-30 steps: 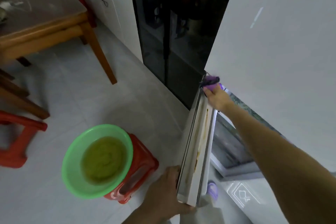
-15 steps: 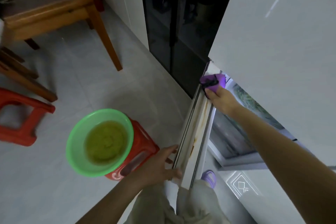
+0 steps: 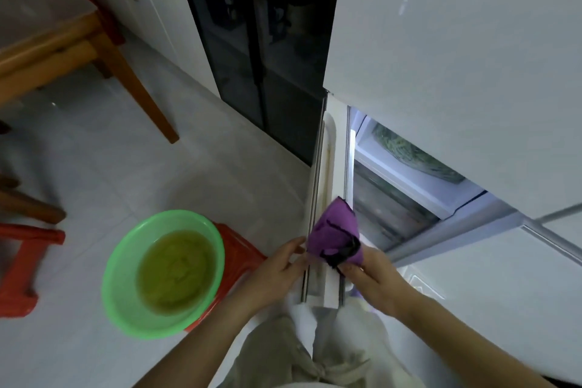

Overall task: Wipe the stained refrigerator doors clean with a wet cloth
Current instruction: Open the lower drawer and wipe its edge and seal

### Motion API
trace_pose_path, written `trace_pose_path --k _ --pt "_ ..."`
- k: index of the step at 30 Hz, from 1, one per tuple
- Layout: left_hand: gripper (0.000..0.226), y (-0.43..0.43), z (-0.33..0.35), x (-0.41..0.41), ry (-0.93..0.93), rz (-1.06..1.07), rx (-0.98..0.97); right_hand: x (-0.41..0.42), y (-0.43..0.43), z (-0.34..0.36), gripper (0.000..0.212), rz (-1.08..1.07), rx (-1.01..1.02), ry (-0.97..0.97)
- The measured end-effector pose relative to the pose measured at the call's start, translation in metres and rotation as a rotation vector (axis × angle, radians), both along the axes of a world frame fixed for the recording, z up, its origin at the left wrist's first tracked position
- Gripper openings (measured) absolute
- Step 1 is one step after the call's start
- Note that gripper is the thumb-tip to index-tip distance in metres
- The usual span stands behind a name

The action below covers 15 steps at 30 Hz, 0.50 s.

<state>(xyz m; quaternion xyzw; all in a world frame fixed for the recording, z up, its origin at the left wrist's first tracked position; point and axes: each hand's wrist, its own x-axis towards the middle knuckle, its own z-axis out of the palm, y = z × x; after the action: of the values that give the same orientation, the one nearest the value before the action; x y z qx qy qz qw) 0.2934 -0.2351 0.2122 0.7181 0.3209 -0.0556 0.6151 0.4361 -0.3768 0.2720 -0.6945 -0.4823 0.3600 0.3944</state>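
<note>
A lower refrigerator door (image 3: 333, 154) stands open, its white top edge running away from me with a yellowish stain along its groove. My right hand (image 3: 374, 280) holds a purple cloth with black trim (image 3: 335, 236) pressed on the near end of that edge. My left hand (image 3: 274, 274) grips the door's outer side close to the cloth. The white upper refrigerator door (image 3: 456, 72) fills the right.
A green basin of murky water (image 3: 163, 274) sits on a red plastic stool (image 3: 245, 252) left of the door. A wooden table (image 3: 75, 50) and another red stool (image 3: 22, 264) stand at the left. A dark glass cabinet (image 3: 261, 41) stands behind. The open compartment (image 3: 403, 186) is lit.
My right hand has dragged the purple cloth along the door's top edge from the far end to the near end, close to my left hand. The stain on the near part no longer shows.
</note>
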Motion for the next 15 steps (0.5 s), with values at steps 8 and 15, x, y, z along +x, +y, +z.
trace_pose_path --k 8,15 --pt "0.048 0.006 0.012 0.002 0.001 0.078 0.091 -0.026 -0.023 -0.003 0.028 -0.138 -0.002 0.490" --pt "0.048 0.002 0.076 0.017 -0.206 0.114 -0.013 -0.015 -0.003 0.026 0.069 -0.401 0.199 1.599"
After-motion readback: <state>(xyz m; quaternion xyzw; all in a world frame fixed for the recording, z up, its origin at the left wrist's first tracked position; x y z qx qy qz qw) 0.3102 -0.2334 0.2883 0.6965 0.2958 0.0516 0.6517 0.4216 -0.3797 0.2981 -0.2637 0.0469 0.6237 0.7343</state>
